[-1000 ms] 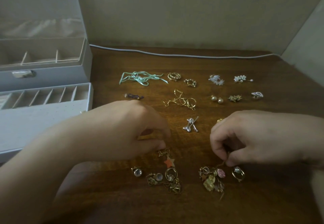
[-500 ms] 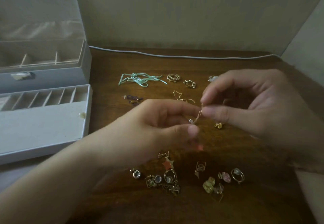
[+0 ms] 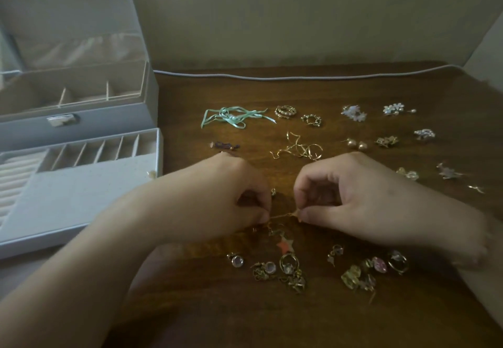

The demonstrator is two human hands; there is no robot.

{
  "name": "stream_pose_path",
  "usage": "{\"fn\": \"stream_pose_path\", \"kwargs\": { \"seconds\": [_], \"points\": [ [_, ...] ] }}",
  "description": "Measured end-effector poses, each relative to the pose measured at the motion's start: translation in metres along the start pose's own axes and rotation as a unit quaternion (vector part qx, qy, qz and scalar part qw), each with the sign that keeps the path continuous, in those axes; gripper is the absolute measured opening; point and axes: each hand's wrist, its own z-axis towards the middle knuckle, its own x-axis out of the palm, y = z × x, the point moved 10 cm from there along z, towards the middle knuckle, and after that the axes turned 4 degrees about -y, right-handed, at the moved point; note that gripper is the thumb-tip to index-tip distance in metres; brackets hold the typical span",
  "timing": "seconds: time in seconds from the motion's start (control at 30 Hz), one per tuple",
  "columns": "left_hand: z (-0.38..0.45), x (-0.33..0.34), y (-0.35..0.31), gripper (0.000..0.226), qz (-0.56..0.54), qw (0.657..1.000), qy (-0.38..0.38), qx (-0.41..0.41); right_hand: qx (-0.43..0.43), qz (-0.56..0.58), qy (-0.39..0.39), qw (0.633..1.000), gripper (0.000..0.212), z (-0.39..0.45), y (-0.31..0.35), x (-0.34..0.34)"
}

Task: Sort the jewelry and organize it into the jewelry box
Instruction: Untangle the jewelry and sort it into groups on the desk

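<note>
Both hands (image 3: 283, 206) on perhaps a gold chain (image 3: 283, 215)

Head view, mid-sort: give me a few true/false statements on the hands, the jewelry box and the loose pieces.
1. Both hands pinch one thin gold piece between them. True: left hand, right hand.
2. The jewelry box is closed. False: its lid stands open.
3. The mint ribbon lies in a box compartment. False: it lies on the table.
4. An orange star charm lies below the hands. True.
</note>
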Motion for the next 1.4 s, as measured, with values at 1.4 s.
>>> {"fn": "stream_pose_path", "kwargs": {
  "seconds": [1.4],
  "points": [
    [-0.008,0.007,-0.015,0.023,-0.047,0.994,0.066,0.078,-0.081,-0.047,0.022,0.995,0.006,-0.018,0.019,-0.034]
  ]
}}
